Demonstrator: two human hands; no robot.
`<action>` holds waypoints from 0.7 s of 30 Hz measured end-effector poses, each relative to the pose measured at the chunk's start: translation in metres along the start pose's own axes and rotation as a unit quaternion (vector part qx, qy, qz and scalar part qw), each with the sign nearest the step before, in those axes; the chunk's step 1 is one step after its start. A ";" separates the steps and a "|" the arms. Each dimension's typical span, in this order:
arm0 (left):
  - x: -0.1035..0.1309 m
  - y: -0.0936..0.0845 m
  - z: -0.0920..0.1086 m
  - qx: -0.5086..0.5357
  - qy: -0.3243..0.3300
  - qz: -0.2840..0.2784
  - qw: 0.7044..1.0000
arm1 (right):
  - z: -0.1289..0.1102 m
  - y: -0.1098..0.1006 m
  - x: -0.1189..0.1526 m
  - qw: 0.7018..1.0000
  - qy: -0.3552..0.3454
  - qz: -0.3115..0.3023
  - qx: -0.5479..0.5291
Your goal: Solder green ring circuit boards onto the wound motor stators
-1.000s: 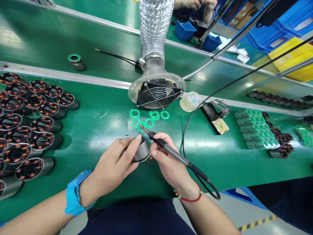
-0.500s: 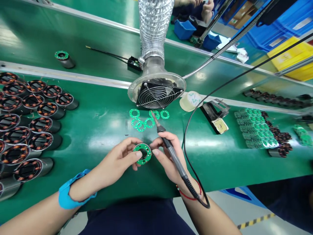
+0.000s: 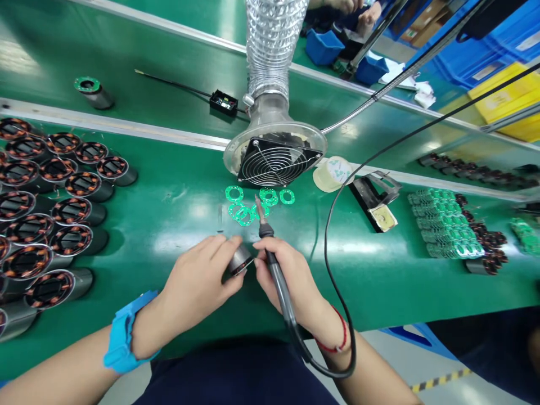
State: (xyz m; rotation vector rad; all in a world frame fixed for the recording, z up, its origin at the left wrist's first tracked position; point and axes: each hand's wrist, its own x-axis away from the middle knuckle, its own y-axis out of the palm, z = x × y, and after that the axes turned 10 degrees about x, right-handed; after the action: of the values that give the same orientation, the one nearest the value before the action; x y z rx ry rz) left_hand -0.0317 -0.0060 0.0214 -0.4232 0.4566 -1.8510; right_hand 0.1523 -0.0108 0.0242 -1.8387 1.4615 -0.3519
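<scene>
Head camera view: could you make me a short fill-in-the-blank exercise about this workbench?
1. The black corded soldering iron is in the ____ hand.
2. The left hand grips a grey metal cylinder; the wide wristband there is ____.
3. The loose flat rings below the round-grilled black fan are ____.

Missing words: right; blue; green.

I'm holding the soldering iron point(image 3: 282, 287) just right of a cylinder point(image 3: 239, 261) over the bench point(image 3: 363, 281), with ring boards point(image 3: 255, 212) lying beyond them before the fan point(image 3: 276, 163), cylinder rows point(image 3: 70, 212) sitting to my left, and a stand point(image 3: 366, 202) and then stacked boards point(image 3: 446, 225) resting farther right.
</scene>
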 end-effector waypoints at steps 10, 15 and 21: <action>-0.002 -0.012 0.009 0.202 -0.121 -0.111 0.966 | 0.005 -0.003 0.000 0.868 0.191 -0.099 -0.447; -0.001 -0.010 0.010 0.189 -0.120 -0.145 0.964 | -0.002 -0.001 -0.001 0.892 0.201 -0.126 -0.384; -0.004 -0.018 0.008 0.263 -0.156 -0.124 0.944 | 0.004 -0.006 0.009 0.958 0.122 0.025 -0.258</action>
State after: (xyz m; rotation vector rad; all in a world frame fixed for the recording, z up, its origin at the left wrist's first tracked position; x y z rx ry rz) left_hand -0.0409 0.0021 0.0368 -0.4074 -0.3217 -2.0080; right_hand 0.1622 -0.0174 0.0238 -2.2183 1.9000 -0.1848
